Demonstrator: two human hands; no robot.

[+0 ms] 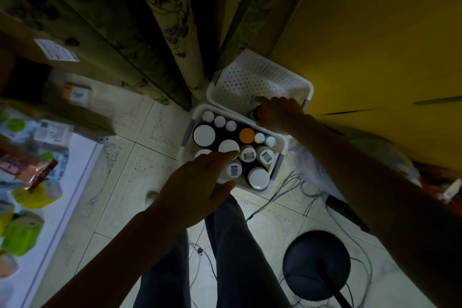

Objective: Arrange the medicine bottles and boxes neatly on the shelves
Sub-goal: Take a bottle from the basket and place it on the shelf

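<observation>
Shelving looked barely begun.
Right hand gripped a dark bottle just beyond the full bottle basket; left hand hovered above it, fingers straight.

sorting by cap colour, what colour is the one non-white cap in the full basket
The odd cap is orange, best seen in the head view.

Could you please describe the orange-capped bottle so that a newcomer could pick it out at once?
On the tiled floor below the curtain stand two white baskets; look in the nearer basket, packed with upright bottles. The orange-capped bottle stands along its far side, right of the middle. Its cap alone is orange; every neighbour's is white.
</observation>
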